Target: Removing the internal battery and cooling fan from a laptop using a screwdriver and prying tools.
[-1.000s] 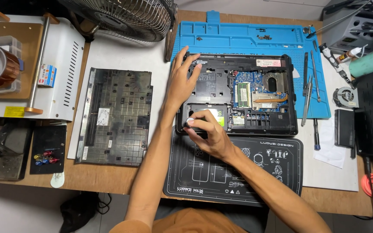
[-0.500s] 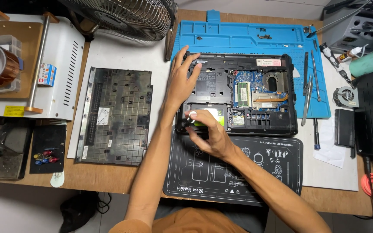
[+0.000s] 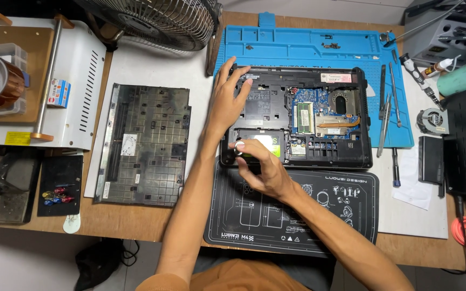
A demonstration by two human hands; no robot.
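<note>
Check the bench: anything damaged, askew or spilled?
Nothing spilled or visibly broken. The laptop base lies open with its board exposed, and its removed bottom cover sits slightly askew on the white sheet to its left.

Both forearms are bare from the elbow down, no watch, band or glove on either. The left hand [image 3: 226, 102] and the right hand [image 3: 262, 167] carry no rings that I can make out. An orange short-sleeved shirt [image 3: 227, 275] shows at the bottom centre of the frame.
</note>
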